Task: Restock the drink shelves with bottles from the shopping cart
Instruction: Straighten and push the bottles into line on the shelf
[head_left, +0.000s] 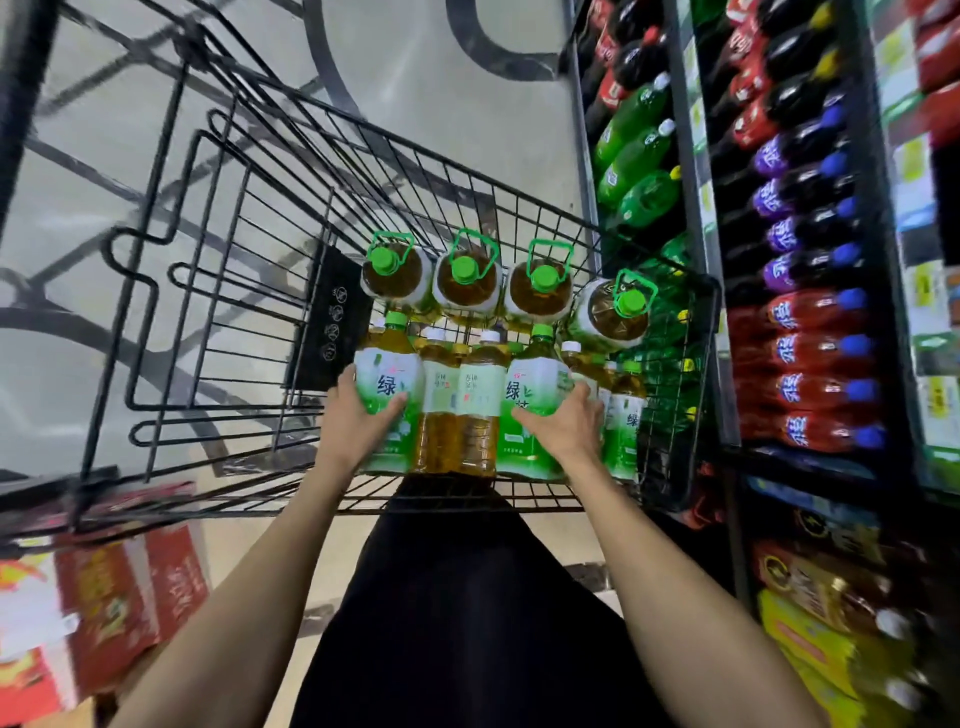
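A black wire shopping cart (218, 291) stands in front of me, beside the drink shelves (696, 171) on the right. Its near end holds several tea bottles: big jugs with green caps and handles (467, 280) at the back, slimmer bottles in front. My left hand (363, 410) grips the leftmost green-label tea bottle (387, 374). My right hand (563, 421) grips another green-label tea bottle (535, 384) to the right. Two amber, white-capped bottles (462, 405) stand between them. More bottles sit behind my right hand, partly hidden.
The shelves carry green soda bottles (636, 150), dark cola bottles (795, 98), purple- and red-label bottles with blue caps (815, 358), and yellow packs (810, 629) low down. Red cartons (104, 597) sit on the floor at lower left. The cart's far half holds nothing.
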